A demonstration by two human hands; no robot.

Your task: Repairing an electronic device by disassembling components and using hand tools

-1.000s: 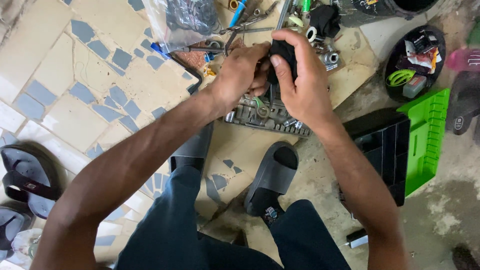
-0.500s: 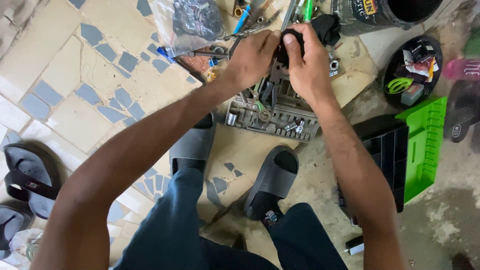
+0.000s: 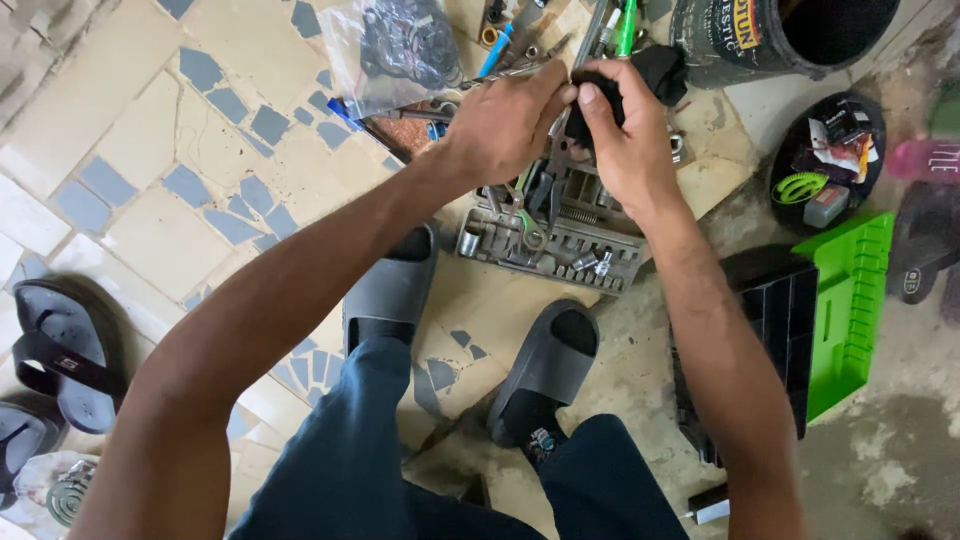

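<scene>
Both of my hands are raised over a grey socket tray full of wrenches and sockets. My right hand grips a small black part between thumb and fingers. My left hand closes on the same black part from the left, fingertips meeting the right thumb. What lies under the palms is hidden. A black cloth lies just beyond the right hand.
A clear bag of dark rings lies at the back, with screwdrivers beside it. A black bucket, a round black tray of bits and a green-and-black case stand on the right. Grey slippers on my feet; sandals lie left.
Both hands have moved away from me, up and slightly right, still holding the black part together. The view has shifted forward over the socket tray.
</scene>
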